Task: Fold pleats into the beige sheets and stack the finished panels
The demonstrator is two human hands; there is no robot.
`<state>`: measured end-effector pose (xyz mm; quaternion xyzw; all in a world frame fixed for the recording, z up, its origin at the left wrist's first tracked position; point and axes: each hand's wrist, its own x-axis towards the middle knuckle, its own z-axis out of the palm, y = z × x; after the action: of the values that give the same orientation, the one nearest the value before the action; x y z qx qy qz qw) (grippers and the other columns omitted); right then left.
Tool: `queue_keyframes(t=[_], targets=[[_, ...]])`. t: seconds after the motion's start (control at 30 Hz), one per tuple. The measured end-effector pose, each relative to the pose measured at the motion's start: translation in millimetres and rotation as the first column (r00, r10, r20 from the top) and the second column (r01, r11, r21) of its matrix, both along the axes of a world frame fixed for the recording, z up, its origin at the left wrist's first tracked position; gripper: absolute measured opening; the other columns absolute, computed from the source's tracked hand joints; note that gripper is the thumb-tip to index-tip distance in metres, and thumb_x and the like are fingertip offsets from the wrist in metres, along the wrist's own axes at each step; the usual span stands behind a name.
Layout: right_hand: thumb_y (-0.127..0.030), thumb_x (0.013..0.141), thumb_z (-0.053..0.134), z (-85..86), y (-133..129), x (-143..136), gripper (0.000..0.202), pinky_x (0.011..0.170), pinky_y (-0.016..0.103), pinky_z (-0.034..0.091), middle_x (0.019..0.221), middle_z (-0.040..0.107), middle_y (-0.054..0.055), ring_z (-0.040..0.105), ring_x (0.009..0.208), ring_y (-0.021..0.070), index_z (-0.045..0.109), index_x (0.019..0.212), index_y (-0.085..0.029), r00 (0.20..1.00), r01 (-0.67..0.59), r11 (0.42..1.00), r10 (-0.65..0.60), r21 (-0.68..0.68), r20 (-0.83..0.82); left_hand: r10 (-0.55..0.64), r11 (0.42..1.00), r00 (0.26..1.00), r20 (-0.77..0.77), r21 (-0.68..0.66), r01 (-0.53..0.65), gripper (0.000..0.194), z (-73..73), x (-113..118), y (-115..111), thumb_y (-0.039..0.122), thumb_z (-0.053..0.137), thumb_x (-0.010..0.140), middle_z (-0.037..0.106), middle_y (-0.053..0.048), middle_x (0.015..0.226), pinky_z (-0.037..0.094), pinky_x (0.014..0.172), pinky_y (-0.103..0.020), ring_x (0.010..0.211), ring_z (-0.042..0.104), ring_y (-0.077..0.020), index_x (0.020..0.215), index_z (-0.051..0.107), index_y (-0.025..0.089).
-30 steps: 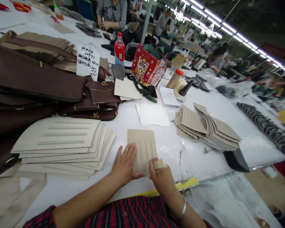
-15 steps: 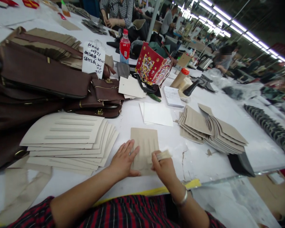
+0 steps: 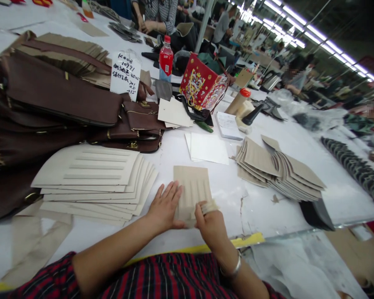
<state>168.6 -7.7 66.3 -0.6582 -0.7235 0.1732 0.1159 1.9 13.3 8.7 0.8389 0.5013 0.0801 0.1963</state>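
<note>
A beige panel (image 3: pixel 191 178) with raised parallel ridges lies flat on the white table in front of me. My left hand (image 3: pixel 166 207) rests on its left edge, fingers spread. On the lower right part of the panel, my right hand (image 3: pixel 211 224) is closed around a small pale, translucent flat piece (image 3: pixel 210 206), whose kind I cannot make out. To the left is a fanned stack of cream ridged panels (image 3: pixel 93 170). A stack of folded beige pieces (image 3: pixel 280 166) lies to the right.
Brown leather bags (image 3: pixel 62 95) are piled at the left, with a handwritten card (image 3: pixel 124 77) on them. Behind stand a red-capped bottle (image 3: pixel 166 60) and a red box (image 3: pixel 202 83). White cards (image 3: pixel 208 148) lie beyond the panel. A co-worker in a checked shirt (image 3: pixel 156 12) sits opposite.
My right hand has slid slightly down and left along the panel with the pale piece. My left hand stays on the panel's left edge. The view has shifted a little.
</note>
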Motion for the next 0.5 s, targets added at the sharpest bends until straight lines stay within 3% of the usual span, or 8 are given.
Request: queue_keyframes(t=[0.13, 0.2, 0.27, 0.43, 0.5], targets=[[-0.035, 0.09, 0.03, -1.7, 80, -18, 0.042, 0.053, 0.02, 0.04, 0.05, 0.06, 0.005, 0.061, 0.054, 0.0141, 0.063, 0.075, -0.013, 0.999, -0.035, 0.998, 0.034, 0.045, 0.035, -0.078, 0.994, 0.997, -0.029, -0.078, 0.076, 0.112, 5.6, -7, 4, 0.068, 0.059, 0.052, 0.014, -0.018, 0.144, 0.004, 0.107, -0.044, 0.133, 0.01, -0.0283, 0.137, 0.018, 0.007], [-0.035, 0.09, 0.031, 0.0, 100, -23, 0.041, 0.054, 0.02, 0.041, 0.049, 0.06, 0.005, 0.061, 0.054, 0.0136, 0.062, 0.075, -0.013, 0.998, -0.061, 0.997, 0.061, 0.049, 0.006, -0.073, 0.995, 0.997, -0.035, -0.076, 0.07, 0.112, 6.6, -8, 5, 0.068, 0.059, 0.052, 0.014, -0.018, 0.144, 0.003, 0.107, -0.044, 0.133, 0.01, -0.0286, 0.137, 0.019, 0.007], [-0.034, 0.088, 0.034, 3.2, 85, -19, 0.035, 0.052, 0.02, 0.041, 0.048, 0.059, 0.003, 0.06, 0.052, 0.0134, 0.061, 0.082, -0.013, 0.995, -0.097, 0.995, 0.097, 0.012, -0.027, -0.059, 0.996, 0.998, -0.03, -0.063, 0.057, 0.111, 6.0, -8, 5, 0.069, 0.058, 0.052, 0.015, -0.018, 0.144, 0.003, 0.107, -0.044, 0.133, 0.01, -0.0287, 0.136, 0.019, 0.008], [-0.038, 0.089, 0.031, 9.8, -8, 1, 0.037, 0.046, 0.018, 0.041, 0.042, 0.056, -0.001, 0.058, 0.042, 0.0114, 0.058, 0.077, -0.015, 0.982, -0.068, 0.972, 0.025, -0.225, -0.19, -0.048, 0.998, 0.998, -0.028, -0.051, 0.047, 0.111, 3.1, -6, 3, 0.071, 0.055, 0.052, 0.014, -0.017, 0.144, 0.003, 0.107, -0.044, 0.133, 0.011, -0.0292, 0.136, 0.02, 0.008], [-0.04, 0.09, 0.03, 9.0, -7, -3, 0.04, 0.048, 0.018, 0.042, 0.044, 0.058, 0.0, 0.059, 0.044, 0.0113, 0.058, 0.077, -0.015, 0.972, -0.043, 0.971, -0.014, -0.234, -0.235, -0.037, 0.999, 0.999, -0.022, -0.033, 0.036, 0.112, 2.4, -6, 2, 0.071, 0.057, 0.051, 0.012, -0.017, 0.145, 0.003, 0.107, -0.043, 0.133, 0.009, -0.0297, 0.136, 0.021, 0.008]])
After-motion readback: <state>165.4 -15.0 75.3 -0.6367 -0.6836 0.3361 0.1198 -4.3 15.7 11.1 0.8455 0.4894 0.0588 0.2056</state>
